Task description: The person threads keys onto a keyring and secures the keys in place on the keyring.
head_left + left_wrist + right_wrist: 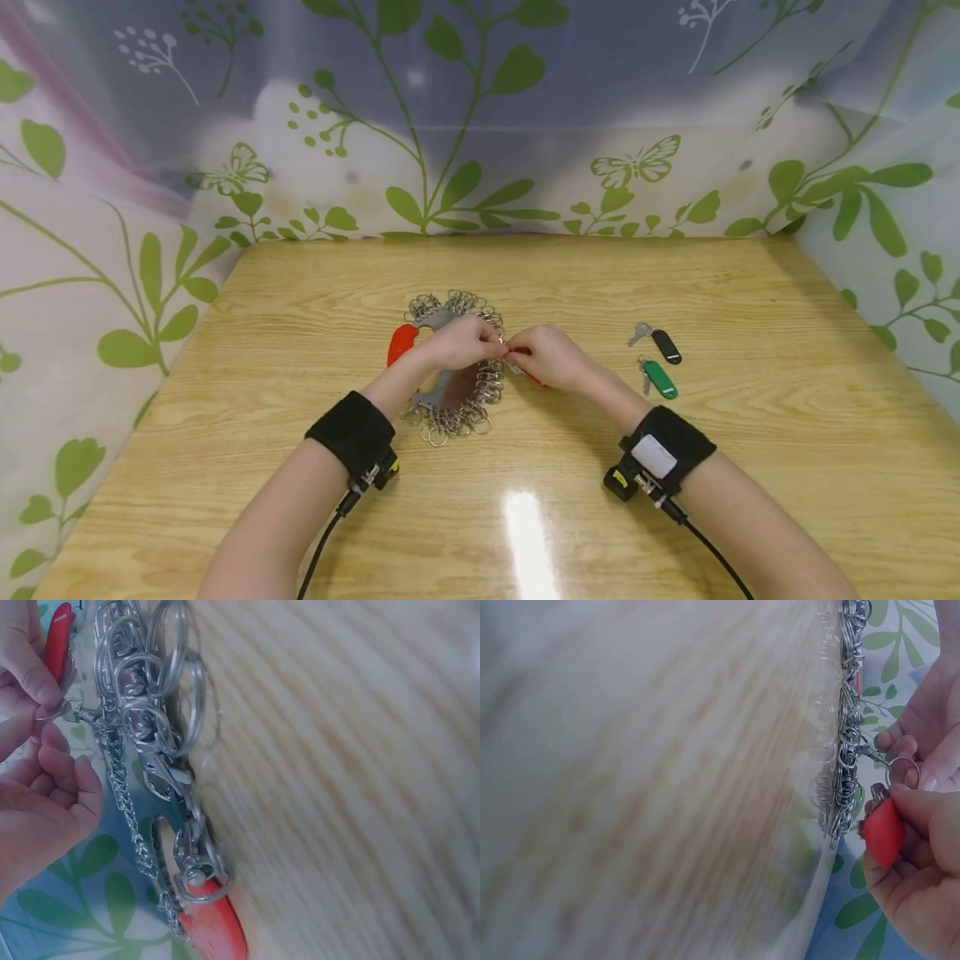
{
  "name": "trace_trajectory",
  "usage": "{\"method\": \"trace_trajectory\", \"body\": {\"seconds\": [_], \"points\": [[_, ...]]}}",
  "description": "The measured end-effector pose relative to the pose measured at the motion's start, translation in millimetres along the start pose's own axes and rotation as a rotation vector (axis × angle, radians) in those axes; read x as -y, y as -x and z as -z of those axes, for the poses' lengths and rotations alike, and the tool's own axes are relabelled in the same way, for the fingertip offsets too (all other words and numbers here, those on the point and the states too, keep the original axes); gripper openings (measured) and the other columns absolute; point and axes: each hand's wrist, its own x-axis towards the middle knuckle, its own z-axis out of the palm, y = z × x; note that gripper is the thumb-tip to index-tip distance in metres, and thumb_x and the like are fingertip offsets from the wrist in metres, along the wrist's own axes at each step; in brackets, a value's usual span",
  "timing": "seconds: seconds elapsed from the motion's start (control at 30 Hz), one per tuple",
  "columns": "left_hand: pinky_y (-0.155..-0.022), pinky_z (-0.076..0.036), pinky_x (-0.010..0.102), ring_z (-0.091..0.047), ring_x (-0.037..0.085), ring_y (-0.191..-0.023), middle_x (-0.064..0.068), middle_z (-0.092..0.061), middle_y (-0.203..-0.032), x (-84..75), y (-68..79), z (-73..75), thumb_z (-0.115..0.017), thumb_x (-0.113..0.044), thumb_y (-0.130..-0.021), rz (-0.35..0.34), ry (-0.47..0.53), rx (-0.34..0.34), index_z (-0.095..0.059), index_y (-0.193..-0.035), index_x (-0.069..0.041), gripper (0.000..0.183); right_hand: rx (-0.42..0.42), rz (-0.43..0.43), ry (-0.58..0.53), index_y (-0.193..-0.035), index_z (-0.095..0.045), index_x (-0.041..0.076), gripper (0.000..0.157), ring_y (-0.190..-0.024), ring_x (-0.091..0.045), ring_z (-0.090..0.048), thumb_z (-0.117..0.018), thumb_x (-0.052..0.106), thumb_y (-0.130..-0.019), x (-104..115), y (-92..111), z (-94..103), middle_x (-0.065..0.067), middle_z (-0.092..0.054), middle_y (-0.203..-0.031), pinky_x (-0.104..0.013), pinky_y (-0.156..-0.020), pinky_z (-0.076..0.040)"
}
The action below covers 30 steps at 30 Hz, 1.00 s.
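At mid-frame, the left hand (463,342) tightly pinches a ring (889,772) beside the ring-fringed grey disc (457,388), while the right hand (553,356) grips a red tag (885,831). 1 black tag (666,346) and 1 green tag (660,379) lie centre right.

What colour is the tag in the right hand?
The tag is red, clearest in the right wrist view.

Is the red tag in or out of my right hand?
In: the right wrist view shows the right hand gripping the red tag.
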Motion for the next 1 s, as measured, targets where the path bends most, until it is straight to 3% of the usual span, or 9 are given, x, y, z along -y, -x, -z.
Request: {"method": "trace_trajectory", "body": {"seconds": [0.1, 0.17, 0.33, 0.53, 0.7, 1.0], "points": [[-0.049, -0.026, 0.026, -0.027, 0.013, -0.047, 0.001, -0.037, -0.056, 2.5, 1.4, 0.5, -0.052, -0.022, -0.089, -0.010, 0.013, 0.007, -0.058, -0.075, 0.001, 0.027, 0.001, 0.007, 0.018, -0.087, -0.067, 0.009, 0.011, -0.059, -0.005, -0.050, -0.056, 0.012, -0.085, 1, 0, -0.8, 0.002, -0.060, -0.071, -0.028, -0.061, -0.046], [-0.053, -0.033, 0.025, -0.037, 0.011, -0.052, 0.001, -0.048, -0.064, 5.5, 3.2, 1.0, -0.054, -0.020, -0.087, -0.015, 0.030, 0.021, -0.062, -0.081, -0.003, 0.020, 0.011, -0.004, 0.002, -0.089, -0.067, 0.009, 0.011, -0.064, -0.005, -0.052, -0.056, 0.011, -0.085, 1, 0, -1.0, -0.001, -0.063, -0.076, -0.029, -0.064, -0.047], [-0.070, -0.045, 0.030, -0.054, 0.012, -0.078, 0.001, -0.061, -0.086, 11.8, 6.8, 0.7, -0.059, -0.014, -0.083, -0.043, 0.037, 0.036, -0.064, -0.091, -0.008, 0.010, 0.036, -0.047, -0.050, -0.093, -0.067, 0.009, 0.013, -0.074, -0.007, -0.055, -0.058, 0.013, -0.085, -1, 1, -1.3, -0.005, -0.065, -0.087, -0.030, -0.069, -0.047], [-0.067, -0.045, 0.029, -0.055, 0.012, -0.075, -0.002, -0.061, -0.083, 16.6, 6.0, -2.1, -0.059, -0.017, -0.084, -0.088, -0.039, -0.006, -0.064, -0.088, -0.013, 0.007, 0.033, -0.067, -0.099, -0.092, -0.067, 0.009, 0.014, -0.076, -0.007, -0.056, -0.059, 0.016, -0.084, -5, 0, -2.7, -0.005, -0.065, -0.089, -0.030, -0.070, -0.047], [-0.064, -0.043, 0.029, -0.053, 0.015, -0.072, 0.001, -0.061, -0.085, 16.4, 4.5, -2.3, -0.056, -0.018, -0.086, -0.091, -0.021, -0.036, -0.064, -0.089, -0.011, 0.011, 0.039, -0.073, -0.088, -0.091, -0.067, 0.009, 0.012, -0.074, -0.008, -0.055, -0.059, 0.014, -0.084, -3, 1, -0.8, -0.005, -0.065, -0.087, -0.031, -0.070, -0.047], [-0.057, -0.034, 0.028, -0.042, 0.015, -0.060, 0.005, -0.060, -0.082, 9.7, -1.0, -1.8, -0.053, -0.024, -0.088, -0.072, -0.071, -0.038, -0.064, -0.088, -0.013, 0.015, -0.008, 0.032, 0.022, -0.090, -0.066, 0.007, 0.011, -0.070, -0.007, -0.055, -0.059, 0.010, -0.083, 0, 2, 1.9, -0.004, -0.064, -0.081, -0.029, -0.065, -0.047]]}}
